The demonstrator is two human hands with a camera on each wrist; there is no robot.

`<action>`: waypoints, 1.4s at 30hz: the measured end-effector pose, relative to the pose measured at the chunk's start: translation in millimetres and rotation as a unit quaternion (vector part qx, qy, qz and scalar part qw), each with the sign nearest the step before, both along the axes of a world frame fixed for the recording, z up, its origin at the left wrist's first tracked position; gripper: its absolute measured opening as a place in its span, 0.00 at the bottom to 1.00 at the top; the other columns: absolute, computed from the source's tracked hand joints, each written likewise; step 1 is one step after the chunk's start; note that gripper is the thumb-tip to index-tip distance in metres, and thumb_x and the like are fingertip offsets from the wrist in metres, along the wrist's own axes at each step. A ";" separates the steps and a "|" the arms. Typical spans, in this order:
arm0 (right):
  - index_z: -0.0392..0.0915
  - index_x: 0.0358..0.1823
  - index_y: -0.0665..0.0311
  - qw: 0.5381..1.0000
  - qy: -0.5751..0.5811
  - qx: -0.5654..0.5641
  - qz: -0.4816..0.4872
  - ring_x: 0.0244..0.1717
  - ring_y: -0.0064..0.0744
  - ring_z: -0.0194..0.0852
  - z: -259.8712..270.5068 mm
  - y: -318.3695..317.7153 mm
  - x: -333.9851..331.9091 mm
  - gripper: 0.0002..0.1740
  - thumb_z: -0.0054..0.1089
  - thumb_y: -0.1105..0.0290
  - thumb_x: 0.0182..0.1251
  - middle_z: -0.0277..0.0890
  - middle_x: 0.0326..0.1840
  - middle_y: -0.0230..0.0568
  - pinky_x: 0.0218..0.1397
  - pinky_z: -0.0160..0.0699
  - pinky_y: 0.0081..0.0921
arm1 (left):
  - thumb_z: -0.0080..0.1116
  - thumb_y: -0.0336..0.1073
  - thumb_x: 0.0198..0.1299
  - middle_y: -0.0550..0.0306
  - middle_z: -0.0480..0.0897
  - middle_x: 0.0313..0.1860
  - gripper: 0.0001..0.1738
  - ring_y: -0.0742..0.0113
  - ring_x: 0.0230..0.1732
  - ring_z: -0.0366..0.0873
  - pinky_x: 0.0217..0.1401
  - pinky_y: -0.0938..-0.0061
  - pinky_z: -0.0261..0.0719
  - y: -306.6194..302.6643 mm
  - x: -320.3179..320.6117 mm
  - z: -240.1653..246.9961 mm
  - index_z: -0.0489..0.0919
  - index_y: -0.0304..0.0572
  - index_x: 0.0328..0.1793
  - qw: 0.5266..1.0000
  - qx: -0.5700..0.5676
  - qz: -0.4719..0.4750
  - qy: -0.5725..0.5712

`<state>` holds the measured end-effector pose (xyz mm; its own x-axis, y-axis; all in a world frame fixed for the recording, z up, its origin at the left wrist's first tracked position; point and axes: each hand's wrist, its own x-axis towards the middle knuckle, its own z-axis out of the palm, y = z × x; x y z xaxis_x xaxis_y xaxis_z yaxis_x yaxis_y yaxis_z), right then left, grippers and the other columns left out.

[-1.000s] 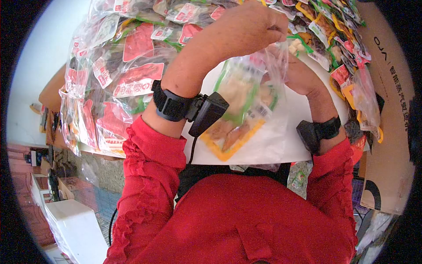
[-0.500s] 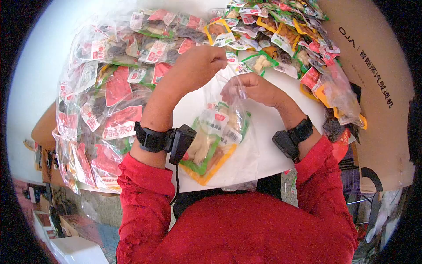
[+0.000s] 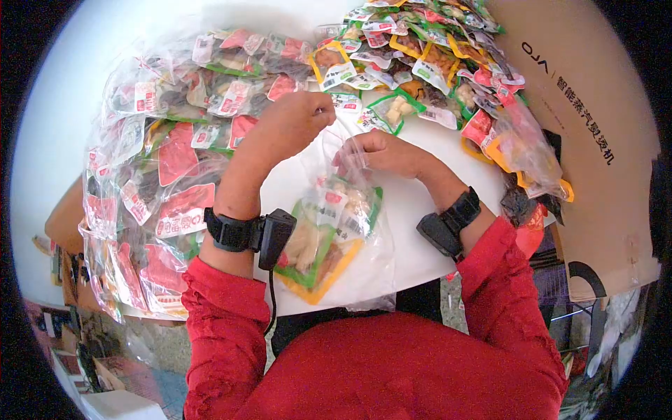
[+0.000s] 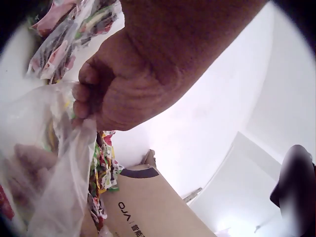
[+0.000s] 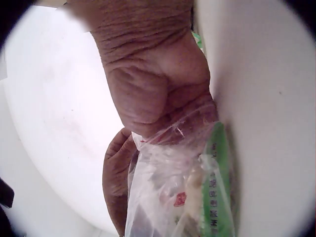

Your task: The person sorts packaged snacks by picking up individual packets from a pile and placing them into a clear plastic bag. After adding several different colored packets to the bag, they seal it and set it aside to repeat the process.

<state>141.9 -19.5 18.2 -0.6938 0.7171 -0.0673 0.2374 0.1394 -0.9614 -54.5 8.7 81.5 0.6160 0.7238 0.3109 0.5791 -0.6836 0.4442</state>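
A clear plastic bag point(image 3: 381, 262) hangs low over the white table in front of the person. Inside it lie several food packets, among them a green-edged packet point(image 3: 301, 241) and a yellow-edged packet point(image 3: 329, 280). The left hand point(image 3: 290, 124) grips the bag's upper edge, its fingers curled in toward the palm in the left wrist view. Lower and to the right, the right hand point(image 3: 385, 154) holds the bag near its mouth. Clear film covers the fingers of the right hand point(image 5: 153, 89) in the right wrist view, so their tips are partly hidden.
Filled clear bags of packets point(image 3: 185, 164) crowd the table's left side. Loose packets point(image 3: 420, 52) are heaped at the back right. A large cardboard box point(image 3: 581, 133) borders the right side. The white table's front edge point(image 3: 413, 280) is near the person's body.
The head view has tilted, bringing the piles lower and leftward. The left hand has moved left, away from the right hand, and the bag is stretched between them. Both hands keep hold of it.
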 end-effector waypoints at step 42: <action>0.76 0.36 0.65 0.996 -0.027 0.061 -0.051 0.30 0.21 0.72 -7.0 1.2 -3.3 0.11 0.47 0.68 0.56 0.76 0.30 0.33 0.34 0.73 0.20 | 0.51 0.37 0.52 0.53 0.76 0.21 0.10 0.68 0.22 0.72 0.27 0.73 0.70 19.7 26.5 -66.5 0.77 0.36 0.30 0.980 -0.077 0.034 -0.179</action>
